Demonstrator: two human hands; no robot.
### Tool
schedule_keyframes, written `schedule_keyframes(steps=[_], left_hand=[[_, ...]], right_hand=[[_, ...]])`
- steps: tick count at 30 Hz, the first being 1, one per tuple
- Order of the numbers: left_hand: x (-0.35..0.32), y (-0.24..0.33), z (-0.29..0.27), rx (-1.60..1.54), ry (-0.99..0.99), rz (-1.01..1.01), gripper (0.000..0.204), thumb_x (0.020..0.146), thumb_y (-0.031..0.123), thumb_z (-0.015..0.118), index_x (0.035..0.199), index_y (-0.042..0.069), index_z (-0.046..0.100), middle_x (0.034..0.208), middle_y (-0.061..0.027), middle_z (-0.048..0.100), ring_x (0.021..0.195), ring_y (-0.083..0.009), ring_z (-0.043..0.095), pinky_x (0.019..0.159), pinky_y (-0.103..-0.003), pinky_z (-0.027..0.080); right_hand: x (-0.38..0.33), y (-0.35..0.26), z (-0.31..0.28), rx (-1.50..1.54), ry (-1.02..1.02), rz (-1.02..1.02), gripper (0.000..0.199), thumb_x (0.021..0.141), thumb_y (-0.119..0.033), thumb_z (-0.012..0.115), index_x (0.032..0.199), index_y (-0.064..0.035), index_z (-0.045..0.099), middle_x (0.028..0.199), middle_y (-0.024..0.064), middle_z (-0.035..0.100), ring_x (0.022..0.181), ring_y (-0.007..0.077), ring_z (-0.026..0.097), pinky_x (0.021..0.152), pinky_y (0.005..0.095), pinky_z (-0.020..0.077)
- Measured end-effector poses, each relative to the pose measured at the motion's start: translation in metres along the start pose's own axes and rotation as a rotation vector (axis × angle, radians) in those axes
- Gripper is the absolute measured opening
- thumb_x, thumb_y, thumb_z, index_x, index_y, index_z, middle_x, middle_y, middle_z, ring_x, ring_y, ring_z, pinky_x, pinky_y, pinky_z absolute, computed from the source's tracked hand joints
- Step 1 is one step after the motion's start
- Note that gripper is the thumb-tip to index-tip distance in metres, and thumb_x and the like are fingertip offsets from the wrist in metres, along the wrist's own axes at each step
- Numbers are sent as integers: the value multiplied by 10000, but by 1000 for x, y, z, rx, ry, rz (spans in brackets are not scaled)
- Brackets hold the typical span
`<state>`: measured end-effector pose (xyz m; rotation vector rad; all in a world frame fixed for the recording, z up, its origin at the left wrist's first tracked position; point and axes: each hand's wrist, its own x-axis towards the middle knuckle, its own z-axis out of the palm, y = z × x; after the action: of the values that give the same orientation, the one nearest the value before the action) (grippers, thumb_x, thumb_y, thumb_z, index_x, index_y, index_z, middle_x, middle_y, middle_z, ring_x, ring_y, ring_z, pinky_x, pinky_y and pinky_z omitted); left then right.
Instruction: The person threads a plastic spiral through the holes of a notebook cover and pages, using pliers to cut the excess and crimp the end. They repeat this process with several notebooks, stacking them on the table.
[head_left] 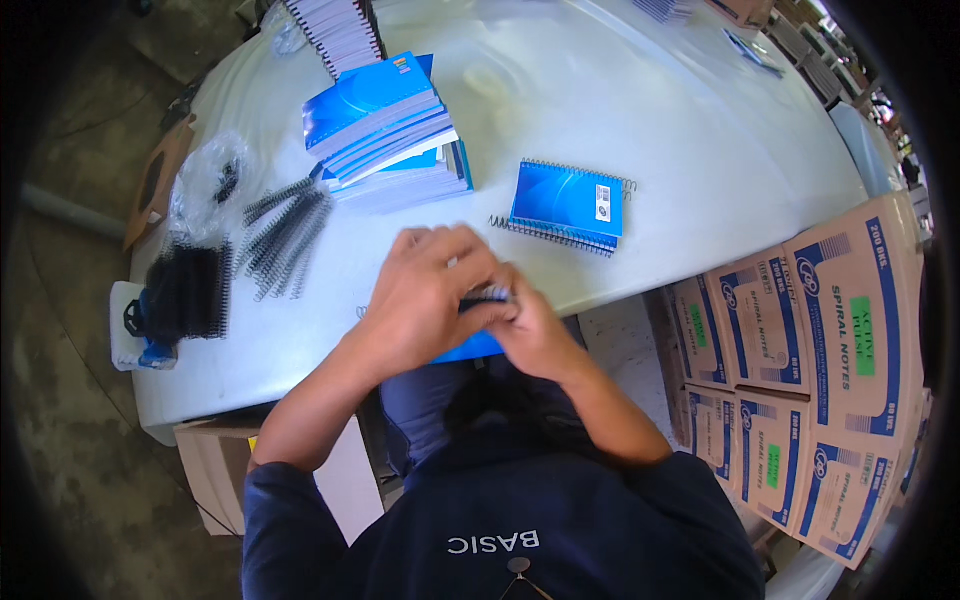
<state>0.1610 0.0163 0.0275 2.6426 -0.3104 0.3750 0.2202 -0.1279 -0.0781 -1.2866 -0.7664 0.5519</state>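
Close to my body, at the table's near edge, both hands work on a small blue notebook (470, 348), mostly hidden beneath them. My left hand (428, 285) is closed over its upper part, fingers curled and slightly blurred. On the other side, my right hand (535, 325) grips the notebook's edge, also closed. Between the hands shows a bit of dark spiral binding (488, 294); how far it runs through the pages is hidden. Beyond my right hand lie spiral-bound blue notebooks (565, 200), stacked, with coil ends sticking out.
A tall stack of blue-covered notebooks (375, 105) stands on the white-covered table (680, 200). Loose black coils (288, 235), a denser coil bundle (190, 290) and a clear plastic bag (205, 190) lie left. More bound notebooks (335, 35) sit far back. Cardboard boxes (850, 320) are piled at right.
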Motion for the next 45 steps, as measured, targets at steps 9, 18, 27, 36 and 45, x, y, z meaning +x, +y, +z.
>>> schedule_keyframes(steps=[9,18,27,36,45], left_hand=[[55,-54,92,18,389,44,397,672,203,792,1019,82,642,1021,-104,645,904,-289,617,805,-382,481],[45,-52,113,-39,197,-308,744,663,244,812,1294,51,470,1151,-194,605,1024,-313,609,875,-367,488],[63,-51,90,-349,64,-560,676,629,173,837,1214,54,520,1027,-160,662,898,-269,653,762,-322,514],[53,-71,-4,641,661,-237,482,816,239,669,1234,47,525,1230,-164,554,1162,-340,492,1007,-407,345],[-7,28,-10,-463,579,-380,128,873,60,582,922,-45,635,737,-156,621,614,-158,593,564,-289,456]], right_hand=[[38,-47,-131,-984,306,-398,231,791,-42,662,1012,-69,601,1226,175,556,1182,298,478,987,408,374],[0,8,-103,-842,624,-25,537,709,-164,773,1192,-38,577,1216,245,552,1190,388,481,1046,436,332],[4,3,-102,-641,759,32,536,635,-81,817,1129,-8,622,1078,193,639,1020,286,606,879,365,473],[2,-13,-93,-898,794,-288,605,730,-80,743,1274,-6,491,1238,186,544,1170,327,495,989,390,377],[21,-40,40,-889,391,-694,696,739,-161,719,1346,-62,394,1410,185,350,1262,450,335,1036,506,258]])
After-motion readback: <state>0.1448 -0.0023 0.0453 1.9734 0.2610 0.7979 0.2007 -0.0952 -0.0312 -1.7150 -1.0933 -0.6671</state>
